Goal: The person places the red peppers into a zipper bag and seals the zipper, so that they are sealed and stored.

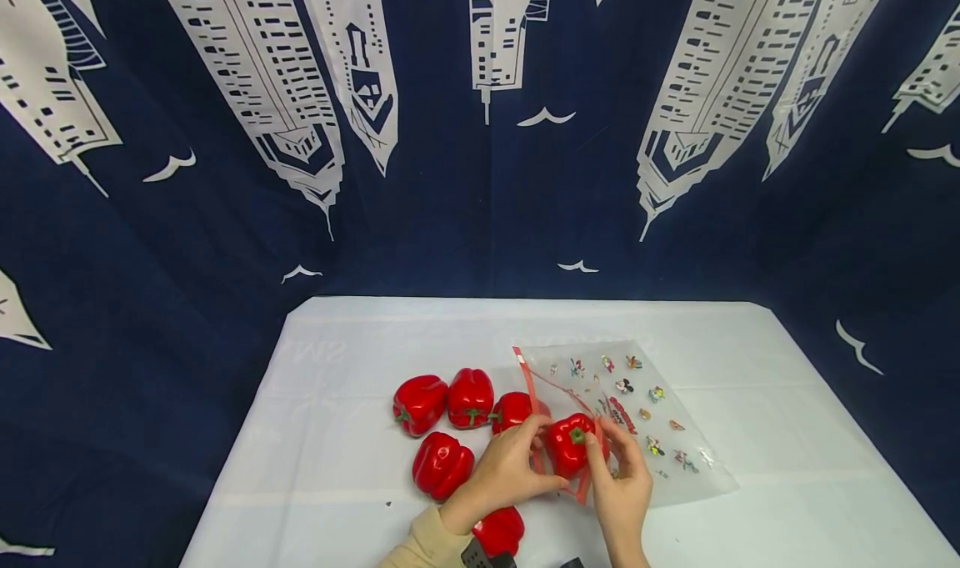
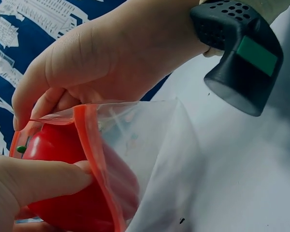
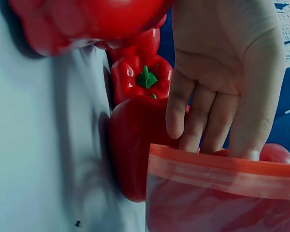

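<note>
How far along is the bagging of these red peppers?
Barely begun. The zip bag lies flat on the white table, with no pepper fully inside it yet. In hand: the left hand and right hand hold the first pepper at the bag's red-edged mouth, partly in. Left: five peppers on the table, three in a row, one in front and one by the left wrist.

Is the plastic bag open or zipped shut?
Open. The bag's red zip edge is spread apart, and a red pepper sits in its mouth between the left hand and right hand.
</note>
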{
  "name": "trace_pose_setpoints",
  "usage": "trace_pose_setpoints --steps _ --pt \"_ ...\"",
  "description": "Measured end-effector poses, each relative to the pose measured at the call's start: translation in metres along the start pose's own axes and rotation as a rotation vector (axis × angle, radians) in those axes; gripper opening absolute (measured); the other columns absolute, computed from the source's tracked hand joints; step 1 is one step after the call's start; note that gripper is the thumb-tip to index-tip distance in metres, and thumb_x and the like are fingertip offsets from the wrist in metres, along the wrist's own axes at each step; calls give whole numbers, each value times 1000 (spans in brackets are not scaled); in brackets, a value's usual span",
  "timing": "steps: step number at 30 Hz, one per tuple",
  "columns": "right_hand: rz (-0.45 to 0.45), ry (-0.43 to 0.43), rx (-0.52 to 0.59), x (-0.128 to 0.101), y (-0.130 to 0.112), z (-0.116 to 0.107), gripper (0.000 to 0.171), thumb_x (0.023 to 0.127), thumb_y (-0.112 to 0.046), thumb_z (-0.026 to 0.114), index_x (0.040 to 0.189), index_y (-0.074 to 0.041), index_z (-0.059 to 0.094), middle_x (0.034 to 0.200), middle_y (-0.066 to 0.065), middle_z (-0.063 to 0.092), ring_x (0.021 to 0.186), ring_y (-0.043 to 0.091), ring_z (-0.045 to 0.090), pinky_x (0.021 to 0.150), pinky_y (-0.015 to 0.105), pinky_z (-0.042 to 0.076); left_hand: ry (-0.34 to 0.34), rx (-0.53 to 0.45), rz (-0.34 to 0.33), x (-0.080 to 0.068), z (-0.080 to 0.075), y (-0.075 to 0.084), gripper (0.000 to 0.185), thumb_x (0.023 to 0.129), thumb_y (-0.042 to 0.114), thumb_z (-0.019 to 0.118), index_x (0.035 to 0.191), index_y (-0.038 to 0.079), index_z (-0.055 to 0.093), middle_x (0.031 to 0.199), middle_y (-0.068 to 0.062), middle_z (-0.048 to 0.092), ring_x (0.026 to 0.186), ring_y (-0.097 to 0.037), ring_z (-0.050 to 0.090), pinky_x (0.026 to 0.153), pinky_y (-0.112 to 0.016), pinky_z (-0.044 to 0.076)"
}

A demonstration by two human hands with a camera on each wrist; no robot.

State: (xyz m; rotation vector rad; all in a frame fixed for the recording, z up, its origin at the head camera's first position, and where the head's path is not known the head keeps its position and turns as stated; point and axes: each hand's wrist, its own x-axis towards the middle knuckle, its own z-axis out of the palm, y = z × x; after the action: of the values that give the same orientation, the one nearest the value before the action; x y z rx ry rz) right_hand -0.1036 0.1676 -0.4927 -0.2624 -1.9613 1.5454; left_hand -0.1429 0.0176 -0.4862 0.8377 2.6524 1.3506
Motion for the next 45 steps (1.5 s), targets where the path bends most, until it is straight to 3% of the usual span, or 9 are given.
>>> trace_pose_setpoints --steps 5,10,17,23,33,39,45 --pt "-13 11 31 -4 5 1 25 86 0 64 111 3 61 109 6 63 101 3 57 85 10 43 -33 38 18 0 1 -2 66 71 35 81 124 11 50 94 7 62 82 -4 56 66 -14 45" --pt "6 18 64 -7 7 1 23 86 2 63 110 4 61 107 2 64 100 4 58 87 10 42 -48 106 53 -1 2 -4 69 72 45 78 124 8 52 91 6 60 78 -5 54 64 -13 44" --pt "80 13 72 -8 4 1 22 86 2 63 109 4 62 104 -8 63 98 4 58 81 10 45 -57 156 50 -2 4 -4 72 72 51 76 126 9 52 114 1 60 95 -8 56 81 -24 49" --pt "59 -3 80 -8 13 2 21 86 0 64 107 4 62 104 3 64 97 8 57 78 10 46 -70 132 52 -2 4 -5 69 72 46 78 125 11 51 114 3 61 96 -7 57 81 -22 48" --pt "-6 -49 9 -1 73 -1 25 87 -23 68 109 -10 63 100 2 60 90 13 57 75 14 49 -95 119 39 -1 2 -8 70 70 45 79 125 12 53 107 6 62 87 -4 56 71 -15 45" --pt "-59 -53 -110 4 81 -3 27 84 -30 71 107 -16 65 86 -4 58 81 12 55 68 12 49 -109 127 55 0 2 -11 71 70 47 79 127 14 53 106 8 61 83 -4 55 67 -14 43" --pt "-108 -22 -209 7 83 -1 22 81 -37 73 95 -21 69 77 -10 59 71 8 55 61 12 46 -106 150 96 -1 1 -13 73 71 49 77 129 12 53 113 6 61 85 -3 55 68 -13 43"
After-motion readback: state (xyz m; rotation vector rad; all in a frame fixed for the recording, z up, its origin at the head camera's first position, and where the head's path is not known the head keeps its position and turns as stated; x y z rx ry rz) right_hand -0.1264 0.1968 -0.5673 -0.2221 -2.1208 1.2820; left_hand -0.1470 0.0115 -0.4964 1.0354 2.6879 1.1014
